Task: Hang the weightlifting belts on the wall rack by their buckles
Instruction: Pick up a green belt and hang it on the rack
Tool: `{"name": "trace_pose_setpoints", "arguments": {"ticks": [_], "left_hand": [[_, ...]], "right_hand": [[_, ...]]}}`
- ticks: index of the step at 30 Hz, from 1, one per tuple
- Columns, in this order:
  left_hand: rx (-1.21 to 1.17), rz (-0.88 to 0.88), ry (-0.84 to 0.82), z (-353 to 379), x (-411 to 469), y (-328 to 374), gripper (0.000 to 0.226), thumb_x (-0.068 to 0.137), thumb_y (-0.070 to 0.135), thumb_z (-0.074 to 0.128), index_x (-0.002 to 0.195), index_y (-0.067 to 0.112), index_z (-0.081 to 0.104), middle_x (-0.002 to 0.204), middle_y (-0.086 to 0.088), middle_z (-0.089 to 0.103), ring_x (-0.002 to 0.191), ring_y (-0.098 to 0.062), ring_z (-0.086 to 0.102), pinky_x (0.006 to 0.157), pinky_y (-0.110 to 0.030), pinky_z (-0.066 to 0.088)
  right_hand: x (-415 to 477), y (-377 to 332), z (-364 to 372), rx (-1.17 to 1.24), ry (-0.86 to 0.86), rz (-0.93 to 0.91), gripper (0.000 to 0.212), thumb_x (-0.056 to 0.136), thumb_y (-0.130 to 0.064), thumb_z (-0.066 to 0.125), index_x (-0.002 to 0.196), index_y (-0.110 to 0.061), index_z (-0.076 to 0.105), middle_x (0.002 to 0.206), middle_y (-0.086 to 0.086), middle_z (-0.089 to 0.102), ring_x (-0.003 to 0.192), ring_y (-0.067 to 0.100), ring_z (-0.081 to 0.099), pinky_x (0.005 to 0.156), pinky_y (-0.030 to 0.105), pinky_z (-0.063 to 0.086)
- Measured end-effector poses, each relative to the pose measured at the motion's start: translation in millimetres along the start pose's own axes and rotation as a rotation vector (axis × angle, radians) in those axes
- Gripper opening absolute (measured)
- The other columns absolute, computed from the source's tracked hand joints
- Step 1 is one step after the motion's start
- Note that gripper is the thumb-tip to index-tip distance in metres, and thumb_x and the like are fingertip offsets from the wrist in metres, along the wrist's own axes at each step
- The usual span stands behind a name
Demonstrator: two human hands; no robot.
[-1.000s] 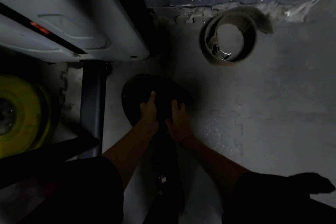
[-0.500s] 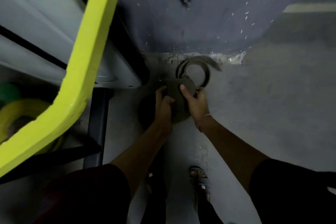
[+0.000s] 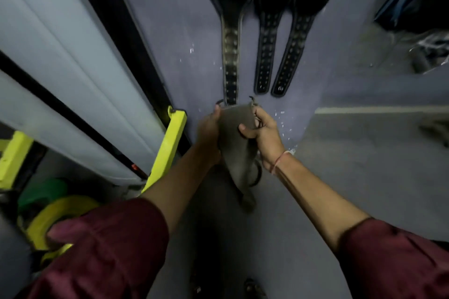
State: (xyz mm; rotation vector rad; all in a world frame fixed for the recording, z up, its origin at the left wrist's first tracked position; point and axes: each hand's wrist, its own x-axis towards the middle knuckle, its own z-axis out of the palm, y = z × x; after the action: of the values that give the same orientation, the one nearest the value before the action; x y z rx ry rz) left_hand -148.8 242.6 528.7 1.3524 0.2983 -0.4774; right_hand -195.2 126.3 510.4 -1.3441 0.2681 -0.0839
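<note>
At far left of the frame, yellow plates (image 3: 56, 216) sit low beside a yellow bar (image 3: 170, 145) and a pale grey panel (image 3: 73, 75), all smooth and hard-edged. A second ago we were crouched over the floor with both hands on the grey belt (image 3: 237, 138); now we have stood and lifted it toward the blue-grey wall (image 3: 175, 31), so pickup is done and hanging comes next, in our judgement. Our left hand (image 3: 209, 133) wraps the belt's left edge, fingers curled behind it. The belt looks like worn, matte suede, wide at the top and tapering down to a limp tail, with a metal buckle loop showing at its upper corners. Our right hand (image 3: 261, 131) pinches the right edge, thumb on the face. Above, 3 black belts (image 3: 264, 51) already hang flat on the wall, stiff, stitched, with 2 rows of holes each. The rack itself is out of view.
</note>
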Motion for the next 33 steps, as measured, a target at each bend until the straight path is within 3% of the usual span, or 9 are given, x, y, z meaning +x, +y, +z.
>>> {"name": "trace_pose_setpoints", "arguments": {"ticks": [3,6,9,12,14,18,23,28,33], "left_hand": [[-0.063,0.091,-0.006,17.8,-30.0,57.8,0.018,0.098,0.024,0.056,0.092,0.008,0.063,0.089,-0.015,0.07,0.082,-0.029,0.069,0.074,-0.037,0.057],[-0.12,0.211,-0.105,31.5,-59.9,108.0,0.016,0.097,0.011,0.055,0.082,0.014,0.052,0.07,-0.006,0.066,0.057,-0.014,0.066,0.051,-0.023,0.055],[-0.161,0.289,-0.195,39.4,-89.2,149.9,0.014,0.091,0.002,0.06,0.082,0.012,0.054,0.072,-0.007,0.07,0.062,-0.015,0.069,0.053,-0.023,0.056],[-0.206,0.305,-0.231,42.7,-115.4,186.8,0.008,0.085,0.008,0.065,0.092,0.006,0.061,0.086,-0.013,0.074,0.068,-0.018,0.072,0.058,-0.026,0.059],[-0.211,0.273,-0.269,46.7,-130.9,211.8,0.032,0.087,0.03,0.069,0.106,0.004,0.069,0.101,-0.018,0.074,0.081,-0.025,0.072,0.07,-0.033,0.061],[-0.118,0.364,-0.23,51.5,-145.1,253.1,0.048,0.097,0.043,0.056,0.115,-0.001,0.065,0.098,-0.017,0.073,0.076,-0.024,0.07,0.066,-0.032,0.059],[-0.105,0.425,-0.309,50.2,-168.0,301.2,0.05,0.095,0.045,0.058,0.121,0.003,0.063,0.112,-0.022,0.071,0.097,-0.036,0.071,0.086,-0.05,0.057],[-0.112,0.623,-0.453,59.6,-190.7,329.2,0.025,0.098,0.017,0.056,0.12,0.006,0.062,0.11,-0.02,0.072,0.092,-0.031,0.072,0.074,-0.043,0.062],[-0.059,0.824,-0.319,79.5,-207.1,349.8,0.023,0.1,0.011,0.05,0.115,0.001,0.064,0.103,-0.019,0.072,0.091,-0.031,0.07,0.077,-0.043,0.059]], "right_hand": [[-14.2,-69.2,10.0,0.019,0.0,-0.06,0.029,0.085,0.01,0.059,0.113,0.002,0.062,0.102,0.017,0.07,0.095,0.026,0.066,0.092,0.044,0.052],[-23.4,-132.6,20.5,0.019,0.052,-0.114,0.019,0.089,-0.017,0.067,0.104,-0.005,0.068,0.1,0.014,0.073,0.095,0.024,0.068,0.095,0.046,0.052],[-30.3,-189.0,31.9,-0.049,0.117,-0.189,0.03,0.093,-0.036,0.063,0.101,-0.008,0.063,0.106,0.016,0.072,0.102,0.028,0.07,0.096,0.049,0.053],[-43.2,-231.0,46.1,-0.078,0.106,-0.331,0.017,0.1,-0.023,0.055,0.104,-0.006,0.059,0.097,0.005,0.072,0.091,0.016,0.07,0.085,0.037,0.057],[-54.1,-254.3,56.5,-0.09,0.097,-0.426,0.011,0.099,-0.013,0.055,0.09,-0.012,0.059,0.08,-0.004,0.068,0.076,0.007,0.065,0.072,0.025,0.055],[-68.4,-296.2,71.9,-0.088,0.138,-0.518,0.024,0.095,-0.003,0.058,0.073,-0.014,0.055,0.069,-0.003,0.061,0.068,0.01,0.058,0.068,0.027,0.051],[-79.9,-340.8,87.3,-0.09,0.11,-0.59,0.014,0.091,0.003,0.058,0.079,-0.003,0.059,0.081,0.013,0.064,0.08,0.023,0.061,0.078,0.038,0.054],[-77.5,-367.9,89.4,-0.028,0.149,-0.548,0.027,0.097,-0.028,0.059,0.107,-0.005,0.068,0.105,0.01,0.075,0.098,0.026,0.071,0.091,0.04,0.056],[-82.2,-404.8,95.7,0.019,0.141,-0.678,0.025,0.097,-0.01,0.058,0.117,0.0,0.066,0.112,0.017,0.073,0.104,0.029,0.07,0.091,0.042,0.058]]}}
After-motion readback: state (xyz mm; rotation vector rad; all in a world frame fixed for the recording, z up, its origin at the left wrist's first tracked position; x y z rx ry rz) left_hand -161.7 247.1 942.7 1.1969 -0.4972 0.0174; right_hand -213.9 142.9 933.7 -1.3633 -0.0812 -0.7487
